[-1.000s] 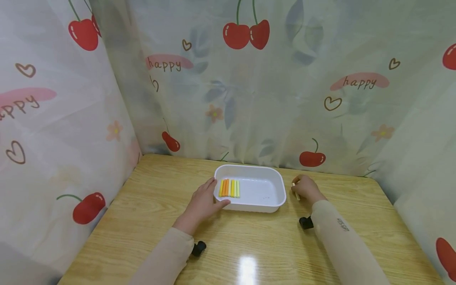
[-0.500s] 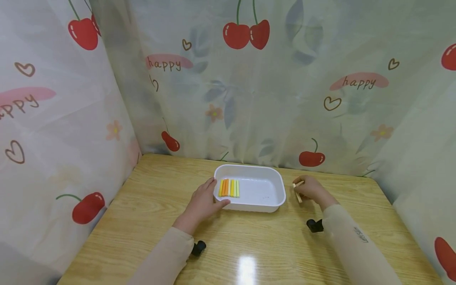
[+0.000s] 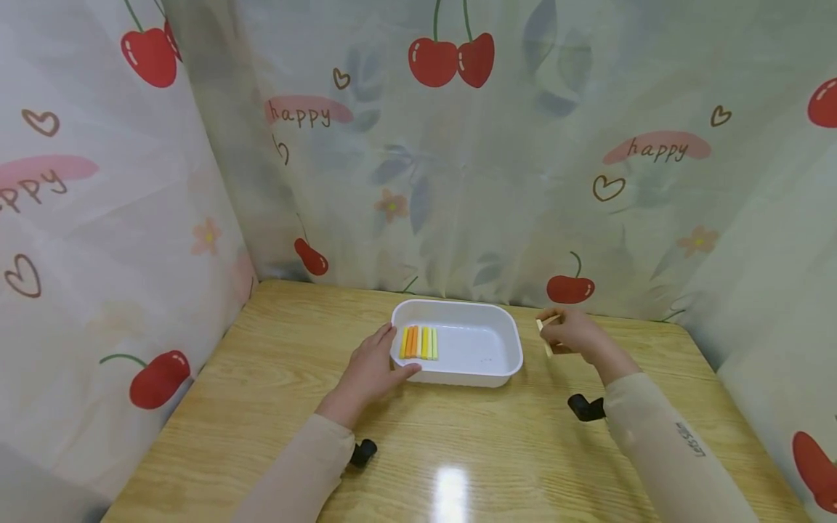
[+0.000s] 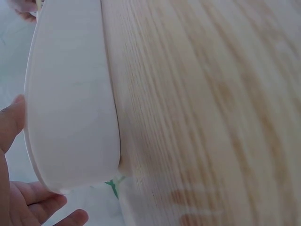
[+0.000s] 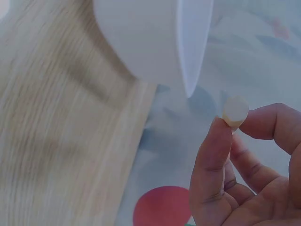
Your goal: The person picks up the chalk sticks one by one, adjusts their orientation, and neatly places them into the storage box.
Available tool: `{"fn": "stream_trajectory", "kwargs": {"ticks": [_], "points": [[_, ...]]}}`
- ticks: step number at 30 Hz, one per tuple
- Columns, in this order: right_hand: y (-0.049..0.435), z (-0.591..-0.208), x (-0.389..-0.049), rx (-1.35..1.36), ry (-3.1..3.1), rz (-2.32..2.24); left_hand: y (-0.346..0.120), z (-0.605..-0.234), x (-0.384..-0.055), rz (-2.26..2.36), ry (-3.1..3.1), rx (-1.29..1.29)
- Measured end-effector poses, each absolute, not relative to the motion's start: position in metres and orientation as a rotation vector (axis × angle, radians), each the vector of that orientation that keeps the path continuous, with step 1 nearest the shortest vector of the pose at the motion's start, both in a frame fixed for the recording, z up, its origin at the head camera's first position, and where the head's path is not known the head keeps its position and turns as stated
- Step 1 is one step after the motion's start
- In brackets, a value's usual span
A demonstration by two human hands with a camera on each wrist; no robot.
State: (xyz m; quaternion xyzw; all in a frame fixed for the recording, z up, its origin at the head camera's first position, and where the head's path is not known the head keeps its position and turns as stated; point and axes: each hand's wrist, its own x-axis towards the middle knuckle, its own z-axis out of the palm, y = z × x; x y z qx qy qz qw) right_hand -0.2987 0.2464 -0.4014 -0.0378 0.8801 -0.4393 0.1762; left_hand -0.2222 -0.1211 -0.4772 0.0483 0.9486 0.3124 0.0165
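Observation:
In the head view my left hand (image 3: pixel 371 367) holds the left end of a white plastic box (image 3: pixel 477 378), thumb at its front rim and fingers along its left side. The left wrist view shows that thumb (image 4: pixel 11 123) against the rim of the box (image 4: pixel 70 103). Inside, at the left, several chalk sticks (image 3: pixel 426 343) in yellow, orange and pale tints lie side by side in a row. Right of the box, my right hand (image 3: pixel 577 335) pinches a cream chalk stick (image 5: pixel 235 110) between thumb and fingertips, raised off the table. The stick's far part is hidden behind its round end in the right wrist view.
The box stands on a wood-grain table (image 3: pixel 497 450) near its back edge. A patterned curtain (image 3: pixel 458 181) hangs behind and at both sides. Black wrist cameras (image 3: pixel 585 408) sit on both wrists. Tiny specks (image 3: pixel 485 359) dot the box floor.
My right hand has risen from the table with the cream chalk stick, its forearm swinging to the right. The left hand and the box have stayed in place.

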Motion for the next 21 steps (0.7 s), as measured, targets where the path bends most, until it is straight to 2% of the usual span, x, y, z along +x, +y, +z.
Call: {"fn": "stream_trajectory", "kwargs": {"ticks": [10, 21], "points": [[0.227, -0.384, -0.295, -0.160, 2.437, -1.368, -0.122, -0.478, -0.223, 0.974, 2.954, 0.157], [0.191, -0.386, -0.301, -0.138, 2.378, -1.509, -0.122, -0.479, -0.224, 0.972, 2.953, 0.153]]}}
